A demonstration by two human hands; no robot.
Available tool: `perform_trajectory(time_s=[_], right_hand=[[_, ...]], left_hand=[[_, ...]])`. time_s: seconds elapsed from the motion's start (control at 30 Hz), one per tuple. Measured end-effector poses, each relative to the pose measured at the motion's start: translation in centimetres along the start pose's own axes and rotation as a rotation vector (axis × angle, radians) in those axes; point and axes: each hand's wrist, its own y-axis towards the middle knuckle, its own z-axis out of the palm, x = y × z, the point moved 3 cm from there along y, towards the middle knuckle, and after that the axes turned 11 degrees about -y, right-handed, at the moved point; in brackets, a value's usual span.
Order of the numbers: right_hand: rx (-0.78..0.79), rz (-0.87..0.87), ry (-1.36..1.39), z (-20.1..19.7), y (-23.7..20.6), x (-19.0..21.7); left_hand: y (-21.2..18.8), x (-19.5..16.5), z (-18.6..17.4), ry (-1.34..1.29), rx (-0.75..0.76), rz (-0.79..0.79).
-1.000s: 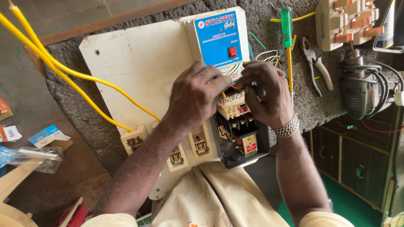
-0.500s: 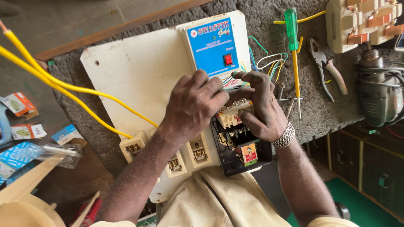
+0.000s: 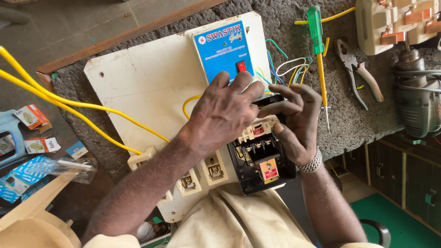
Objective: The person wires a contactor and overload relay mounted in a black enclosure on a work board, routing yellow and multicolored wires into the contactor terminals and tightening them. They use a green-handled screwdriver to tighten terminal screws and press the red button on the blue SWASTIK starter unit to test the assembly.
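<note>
A white board (image 3: 142,87) lies on a grey stone bench and carries a blue-fronted box with a red switch (image 3: 223,49), a black open switch unit (image 3: 262,160) and several cream fuse holders (image 3: 213,169). My left hand (image 3: 225,112) rests over the top of the black unit, fingers curled on a small white part and wires beside the blue box. My right hand (image 3: 296,121), with a metal bracelet at the wrist, pinches the same spot from the right. What the fingertips hold is mostly hidden. Coloured wires (image 3: 287,69) fan out just above.
A green-handled tester screwdriver (image 3: 319,55) and pliers (image 3: 358,73) lie right of the board; a drill (image 3: 415,96) and a cream fuse block (image 3: 390,23) sit further right. Yellow cables (image 3: 69,103) cross from the left. Small boxes (image 3: 34,117) lie on the floor.
Both hands have shifted slightly up toward the blue box, uncovering more of the black unit. The view has swung, so the bench items sit further right.
</note>
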Motion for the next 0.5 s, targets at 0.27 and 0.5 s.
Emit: perform_trajectory(time_s=[0.27, 0.5], right_hand=[[-0.084, -0.055, 0.098, -1.8, -1.5, -1.7], [-0.064, -0.063, 0.13, -2.9, -1.3, -2.3]], left_hand=[[1.4, -0.5, -0.1, 0.098, 0.066, 0.135], [2.3, 0.2, 0.6, 0.113, 0.136, 0.218]])
